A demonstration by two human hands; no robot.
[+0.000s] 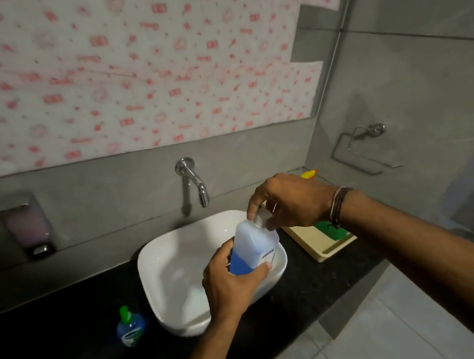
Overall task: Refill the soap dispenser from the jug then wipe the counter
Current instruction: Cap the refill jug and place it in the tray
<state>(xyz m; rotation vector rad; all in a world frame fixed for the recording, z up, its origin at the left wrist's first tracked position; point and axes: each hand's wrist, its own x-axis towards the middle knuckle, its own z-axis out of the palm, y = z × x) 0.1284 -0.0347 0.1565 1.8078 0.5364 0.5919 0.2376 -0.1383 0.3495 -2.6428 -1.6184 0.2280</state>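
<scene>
A translucent white jug (254, 241), partly filled with blue liquid, is held over the white sink basin (163, 266). My left hand (230, 284) grips the jug's lower body. My right hand (289, 199) is closed around the jug's white cap (260, 221) at the top. A small soap dispenser bottle (130, 326) with a green pump and blue liquid stands on the black counter (55, 336), left of the basin and apart from both hands.
A chrome tap (195, 181) juts from the grey wall above the basin. A wall-mounted dispenser (26, 224) hangs at the left. A cream tray (321, 242) holding something green sits right of the basin, a yellow object (308, 174) behind it. A towel ring (360, 146) is on the right wall.
</scene>
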